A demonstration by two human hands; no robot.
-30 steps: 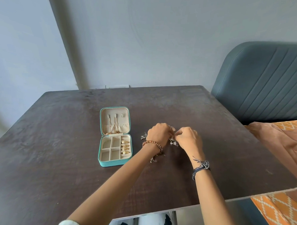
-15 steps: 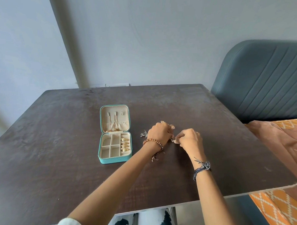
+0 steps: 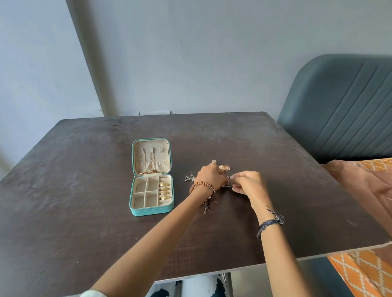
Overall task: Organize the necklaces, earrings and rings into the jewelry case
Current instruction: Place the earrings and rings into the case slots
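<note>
A teal jewelry case [image 3: 151,211] lies open on the dark table [image 3: 78,188]. Gold necklaces [image 3: 151,166] hang in its lid and several gold rings [image 3: 164,190] sit in its right slot. To its right, my left hand [image 3: 210,176] and my right hand [image 3: 248,183] meet over the table and pinch a small silver earring [image 3: 228,181] between their fingertips. Gold earrings [image 3: 223,166] lie just beyond my left hand. Small silver earrings [image 3: 189,177] lie to the left of my left wrist.
A grey-blue padded chair [image 3: 347,104] stands past the table's right side. Orange and brown cloth [image 3: 371,199] lies beside the right edge. The wall is close behind the table's far edge.
Both hands stayed together over the same spot, fingers working the small silver piece. The gold earrings beyond my left hand show more now.
</note>
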